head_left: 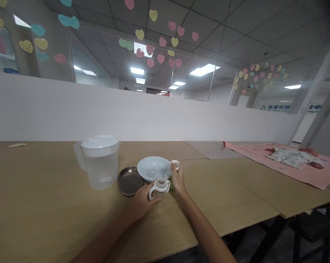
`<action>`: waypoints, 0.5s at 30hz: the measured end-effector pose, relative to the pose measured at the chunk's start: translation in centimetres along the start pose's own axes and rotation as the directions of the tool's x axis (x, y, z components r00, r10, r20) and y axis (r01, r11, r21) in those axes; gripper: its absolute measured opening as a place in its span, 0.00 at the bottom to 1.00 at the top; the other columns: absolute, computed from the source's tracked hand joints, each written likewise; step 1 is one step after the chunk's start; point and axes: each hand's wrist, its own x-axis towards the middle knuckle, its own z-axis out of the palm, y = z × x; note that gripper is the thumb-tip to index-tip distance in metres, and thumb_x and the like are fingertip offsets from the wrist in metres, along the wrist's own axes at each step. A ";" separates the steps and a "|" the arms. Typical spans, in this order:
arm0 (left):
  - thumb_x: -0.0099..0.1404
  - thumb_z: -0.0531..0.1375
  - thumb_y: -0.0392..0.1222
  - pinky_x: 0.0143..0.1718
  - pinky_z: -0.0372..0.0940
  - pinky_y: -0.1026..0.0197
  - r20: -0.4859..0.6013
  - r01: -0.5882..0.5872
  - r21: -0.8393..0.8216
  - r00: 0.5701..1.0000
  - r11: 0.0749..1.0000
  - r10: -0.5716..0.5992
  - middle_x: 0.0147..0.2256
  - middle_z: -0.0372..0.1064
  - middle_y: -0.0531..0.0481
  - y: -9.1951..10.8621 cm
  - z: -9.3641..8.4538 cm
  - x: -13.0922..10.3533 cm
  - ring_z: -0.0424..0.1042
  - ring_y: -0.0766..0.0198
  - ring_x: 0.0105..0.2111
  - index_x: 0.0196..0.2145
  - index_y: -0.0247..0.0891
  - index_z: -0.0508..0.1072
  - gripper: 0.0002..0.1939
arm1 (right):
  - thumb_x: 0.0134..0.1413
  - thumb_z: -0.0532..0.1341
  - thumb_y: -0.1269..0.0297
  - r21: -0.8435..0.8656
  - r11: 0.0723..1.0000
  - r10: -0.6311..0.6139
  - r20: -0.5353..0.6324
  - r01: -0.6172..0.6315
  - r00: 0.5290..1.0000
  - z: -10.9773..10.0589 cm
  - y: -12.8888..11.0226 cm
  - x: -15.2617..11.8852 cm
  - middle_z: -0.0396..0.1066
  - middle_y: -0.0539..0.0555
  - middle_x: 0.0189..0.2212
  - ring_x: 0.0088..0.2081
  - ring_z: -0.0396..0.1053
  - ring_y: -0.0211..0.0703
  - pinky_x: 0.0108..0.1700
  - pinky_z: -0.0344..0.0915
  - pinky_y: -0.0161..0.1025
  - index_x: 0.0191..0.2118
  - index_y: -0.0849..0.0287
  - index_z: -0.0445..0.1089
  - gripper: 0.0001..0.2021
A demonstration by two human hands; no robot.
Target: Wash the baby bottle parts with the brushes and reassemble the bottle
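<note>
My left hand (143, 200) is wrapped round a clear baby bottle (159, 189) with white side handles, its open mouth facing up. In my right hand (179, 179) is a small white bottle cap (175, 164), pinched between the fingers and held apart from the bottle. Just behind the hands stands a pale blue-white bowl (154, 160), with something clear inside it. A dark round metal tray (130, 182) lies left of the bowl. Beneath my right hand shows part of a green thing (172, 185), mostly hidden.
Left of the tray stands a clear lidded plastic pitcher (102, 164). A baby doll (293, 157) in patterned clothes lies on a pink mat (247, 150) at the right. The wooden table (57, 219) meets a white wall, and a dark stool (313, 226) is below its right edge.
</note>
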 end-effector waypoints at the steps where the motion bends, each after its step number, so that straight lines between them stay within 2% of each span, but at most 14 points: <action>1: 0.54 0.62 0.48 0.48 0.59 0.57 0.000 -0.005 -0.004 1.000 1.000 0.005 0.47 0.69 0.46 0.0 0.0 0.0 0.67 0.54 0.45 0.54 0.37 0.64 0.30 | 0.54 0.52 0.46 -0.032 0.999 -0.014 0.041 0.016 0.999 0.0 0.1 -0.1 0.70 0.54 0.38 0.38 0.68 0.40 0.40 0.65 0.38 0.49 0.58 0.59 0.23; 4: 0.54 0.62 0.48 0.47 0.59 0.58 -0.008 -0.017 -0.006 1.000 1.000 0.017 0.47 0.70 0.48 0.0 0.1 -0.1 0.67 0.54 0.45 0.54 0.38 0.65 0.30 | 0.56 0.50 0.46 -0.100 0.991 -0.069 0.172 0.087 0.983 -0.2 0.2 -0.3 0.71 0.56 0.39 0.42 0.68 0.43 0.44 0.63 0.41 0.44 0.58 0.65 0.21; 6: 0.54 0.63 0.48 0.47 0.59 0.59 -0.017 -0.026 -0.001 1.000 1.000 0.026 0.47 0.70 0.48 0.0 0.2 -0.2 0.67 0.54 0.45 0.53 0.38 0.65 0.30 | 0.57 0.49 0.46 -0.131 0.986 -0.072 0.209 0.101 0.975 -0.3 0.1 -0.4 0.72 0.57 0.38 0.41 0.68 0.45 0.44 0.63 0.41 0.42 0.59 0.66 0.21; 10: 0.55 0.62 0.48 0.47 0.59 0.58 -0.023 -0.045 0.012 0.999 0.999 0.045 0.48 0.69 0.48 -0.2 0.4 -0.2 0.67 0.55 0.45 0.54 0.40 0.64 0.30 | 0.56 0.49 0.45 -0.196 0.975 -0.064 0.182 0.100 0.981 -0.7 -0.5 -0.5 0.72 0.56 0.35 0.38 0.69 0.45 0.41 0.63 0.41 0.41 0.59 0.67 0.22; 15: 0.54 0.62 0.49 0.45 0.61 0.56 -0.026 -0.041 0.038 0.999 0.998 0.042 0.45 0.70 0.47 -0.4 0.4 -0.2 0.68 0.55 0.43 0.54 0.40 0.64 0.30 | 0.55 0.48 0.43 -0.208 0.974 -0.080 0.072 0.093 0.994 -0.9 -0.9 -0.7 0.72 0.55 0.34 0.36 0.68 0.45 0.38 0.63 0.39 0.42 0.60 0.66 0.25</action>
